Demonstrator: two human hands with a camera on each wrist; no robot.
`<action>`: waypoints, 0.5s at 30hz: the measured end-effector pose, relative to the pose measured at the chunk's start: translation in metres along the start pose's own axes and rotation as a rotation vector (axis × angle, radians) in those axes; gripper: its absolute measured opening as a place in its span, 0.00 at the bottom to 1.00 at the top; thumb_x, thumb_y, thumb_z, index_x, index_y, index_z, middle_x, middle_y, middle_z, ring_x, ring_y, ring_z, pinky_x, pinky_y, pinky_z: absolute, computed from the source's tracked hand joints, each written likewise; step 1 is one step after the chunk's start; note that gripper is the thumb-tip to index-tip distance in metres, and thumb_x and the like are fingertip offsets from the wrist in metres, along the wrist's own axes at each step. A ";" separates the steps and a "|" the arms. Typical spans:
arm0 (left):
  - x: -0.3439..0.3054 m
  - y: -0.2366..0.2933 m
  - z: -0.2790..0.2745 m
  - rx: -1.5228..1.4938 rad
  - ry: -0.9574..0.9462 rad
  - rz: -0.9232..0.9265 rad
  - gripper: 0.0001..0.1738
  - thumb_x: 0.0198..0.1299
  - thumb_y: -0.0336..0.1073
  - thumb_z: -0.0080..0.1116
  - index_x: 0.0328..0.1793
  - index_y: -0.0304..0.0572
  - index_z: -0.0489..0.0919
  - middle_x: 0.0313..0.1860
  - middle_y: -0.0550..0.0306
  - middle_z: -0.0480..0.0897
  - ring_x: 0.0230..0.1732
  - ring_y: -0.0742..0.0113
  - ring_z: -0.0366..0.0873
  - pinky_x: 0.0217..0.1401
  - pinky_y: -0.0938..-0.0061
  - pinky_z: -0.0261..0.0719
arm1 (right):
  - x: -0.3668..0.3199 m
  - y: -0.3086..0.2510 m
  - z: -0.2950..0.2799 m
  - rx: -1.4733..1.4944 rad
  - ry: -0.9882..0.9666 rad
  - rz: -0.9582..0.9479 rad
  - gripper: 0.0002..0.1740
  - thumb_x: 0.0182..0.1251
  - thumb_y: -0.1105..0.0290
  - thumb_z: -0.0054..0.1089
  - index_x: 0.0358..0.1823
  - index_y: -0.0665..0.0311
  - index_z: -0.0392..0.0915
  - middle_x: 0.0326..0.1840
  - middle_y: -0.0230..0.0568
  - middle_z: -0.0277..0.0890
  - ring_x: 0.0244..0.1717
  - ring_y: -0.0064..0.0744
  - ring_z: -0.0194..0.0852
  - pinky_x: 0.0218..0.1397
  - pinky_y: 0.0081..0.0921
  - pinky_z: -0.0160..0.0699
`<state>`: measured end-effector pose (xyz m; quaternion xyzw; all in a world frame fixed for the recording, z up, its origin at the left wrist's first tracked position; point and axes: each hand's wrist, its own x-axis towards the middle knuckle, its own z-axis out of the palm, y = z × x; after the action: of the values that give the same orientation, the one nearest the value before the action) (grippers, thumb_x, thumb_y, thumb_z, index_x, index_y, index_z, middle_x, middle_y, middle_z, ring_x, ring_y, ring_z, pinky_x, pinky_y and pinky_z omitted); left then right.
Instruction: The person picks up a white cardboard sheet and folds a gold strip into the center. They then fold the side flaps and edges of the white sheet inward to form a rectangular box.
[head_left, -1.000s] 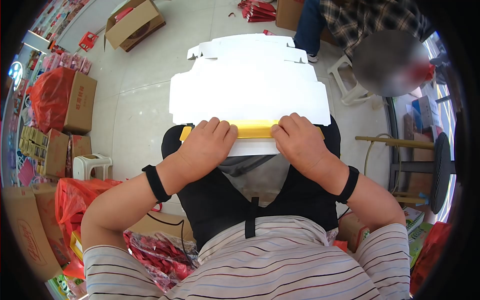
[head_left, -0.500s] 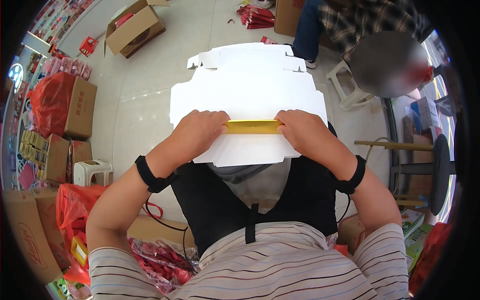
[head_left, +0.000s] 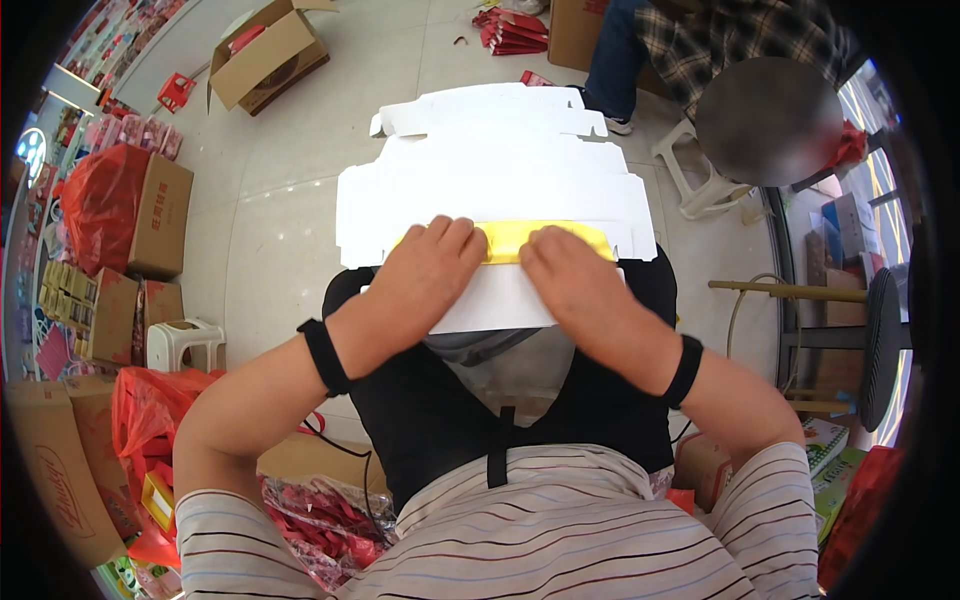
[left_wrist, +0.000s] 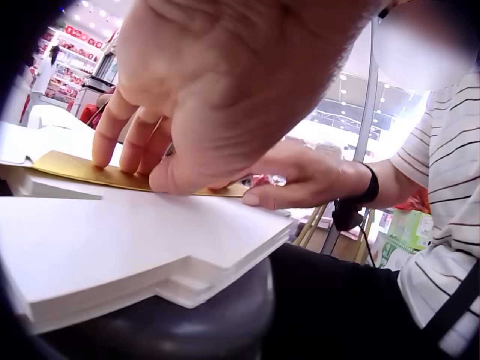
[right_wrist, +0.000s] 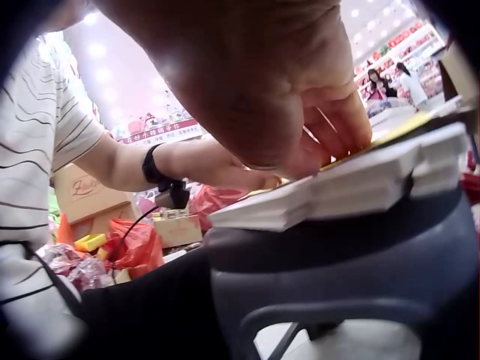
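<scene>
A stack of white cut-out card sheets (head_left: 480, 185) lies across the knees and over a dark grey stool (right_wrist: 337, 262). Along its near part runs a yellow strip (head_left: 506, 240), glossy gold in the left wrist view (left_wrist: 82, 169). The left hand (head_left: 418, 285) bends its fingers down onto the strip's left part, its thumb beside them; the left wrist view shows fingertips and thumb on the strip. Right of centre, the right hand (head_left: 595, 305) pinches the strip with bent fingers and thumb. Both hands cover parts of the strip.
An open cardboard box (head_left: 268, 58) stands on the floor at the back left. A person in a checked shirt (head_left: 740, 40) is beside a white stool (head_left: 695, 175) at the upper right. Boxes and red bags (head_left: 150, 410) crowd the left side.
Both hands have moved inward along the yellow strip, closer together. The strip now lies flatter and its ends show outside the hands; half a second ago its middle stood raised between them.
</scene>
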<state>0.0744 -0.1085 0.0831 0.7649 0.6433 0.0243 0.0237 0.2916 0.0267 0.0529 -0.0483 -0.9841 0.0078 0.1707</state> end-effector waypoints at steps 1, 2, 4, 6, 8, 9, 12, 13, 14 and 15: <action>-0.003 0.007 0.005 0.061 0.008 0.011 0.25 0.69 0.32 0.62 0.71 0.34 0.79 0.68 0.44 0.81 0.69 0.47 0.79 0.72 0.54 0.79 | -0.004 -0.012 0.002 -0.105 0.012 -0.080 0.25 0.65 0.70 0.61 0.60 0.80 0.79 0.61 0.60 0.81 0.68 0.55 0.79 0.78 0.46 0.75; -0.008 0.015 0.009 0.059 0.016 0.044 0.27 0.70 0.34 0.63 0.74 0.33 0.77 0.72 0.42 0.79 0.72 0.45 0.77 0.74 0.53 0.78 | -0.009 -0.022 0.005 -0.054 -0.055 -0.051 0.27 0.68 0.70 0.59 0.64 0.84 0.79 0.69 0.69 0.78 0.76 0.62 0.75 0.85 0.48 0.69; -0.016 0.029 0.015 0.054 0.036 0.100 0.32 0.71 0.36 0.65 0.79 0.31 0.74 0.78 0.39 0.76 0.78 0.41 0.74 0.79 0.50 0.76 | -0.012 -0.029 0.007 0.009 -0.060 -0.032 0.27 0.69 0.71 0.58 0.65 0.85 0.78 0.70 0.71 0.77 0.77 0.65 0.74 0.85 0.51 0.68; -0.017 0.032 0.016 0.033 0.016 0.051 0.34 0.73 0.39 0.66 0.81 0.31 0.73 0.81 0.37 0.74 0.82 0.39 0.71 0.81 0.47 0.73 | -0.014 -0.025 0.009 0.075 -0.063 -0.015 0.27 0.71 0.72 0.57 0.67 0.86 0.77 0.73 0.74 0.75 0.79 0.68 0.72 0.86 0.52 0.68; -0.021 0.036 0.012 0.002 -0.015 0.005 0.33 0.76 0.42 0.64 0.81 0.30 0.72 0.83 0.35 0.72 0.85 0.38 0.69 0.82 0.41 0.72 | -0.021 -0.022 0.007 0.075 -0.068 0.001 0.28 0.72 0.72 0.57 0.67 0.86 0.77 0.74 0.74 0.75 0.79 0.67 0.72 0.86 0.52 0.68; -0.023 0.035 0.011 -0.005 -0.023 -0.014 0.33 0.76 0.41 0.64 0.81 0.30 0.72 0.83 0.34 0.72 0.85 0.39 0.69 0.83 0.41 0.71 | -0.023 -0.018 0.004 0.070 -0.069 0.009 0.28 0.72 0.72 0.56 0.68 0.86 0.76 0.74 0.74 0.75 0.79 0.67 0.72 0.86 0.52 0.68; -0.037 0.028 0.009 0.005 -0.040 -0.076 0.33 0.77 0.41 0.63 0.81 0.30 0.72 0.84 0.34 0.71 0.85 0.39 0.70 0.84 0.43 0.70 | -0.034 -0.007 -0.006 0.086 -0.097 0.054 0.27 0.72 0.73 0.57 0.68 0.85 0.76 0.73 0.73 0.76 0.79 0.64 0.73 0.86 0.50 0.69; -0.042 0.025 0.009 0.012 -0.044 -0.086 0.33 0.77 0.41 0.63 0.81 0.29 0.72 0.84 0.34 0.71 0.85 0.39 0.70 0.85 0.45 0.70 | -0.038 -0.004 -0.010 0.073 -0.100 0.056 0.27 0.71 0.73 0.58 0.68 0.85 0.76 0.73 0.73 0.76 0.79 0.64 0.74 0.86 0.49 0.69; -0.046 0.021 0.009 0.021 -0.048 -0.095 0.33 0.77 0.40 0.63 0.81 0.29 0.72 0.84 0.34 0.71 0.85 0.39 0.69 0.85 0.46 0.69 | -0.042 -0.001 -0.013 0.060 -0.101 0.058 0.27 0.71 0.73 0.59 0.68 0.84 0.76 0.73 0.72 0.77 0.79 0.63 0.75 0.86 0.49 0.70; -0.050 0.018 0.009 0.032 -0.052 -0.103 0.33 0.77 0.40 0.63 0.81 0.29 0.72 0.84 0.33 0.71 0.85 0.40 0.69 0.85 0.47 0.69 | -0.045 0.002 -0.016 0.046 -0.100 0.062 0.28 0.70 0.73 0.60 0.68 0.84 0.76 0.72 0.71 0.77 0.78 0.63 0.75 0.87 0.48 0.70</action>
<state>0.0845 -0.1614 0.0749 0.7316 0.6811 -0.0071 0.0294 0.3396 0.0242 0.0523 -0.0745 -0.9890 0.0380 0.1220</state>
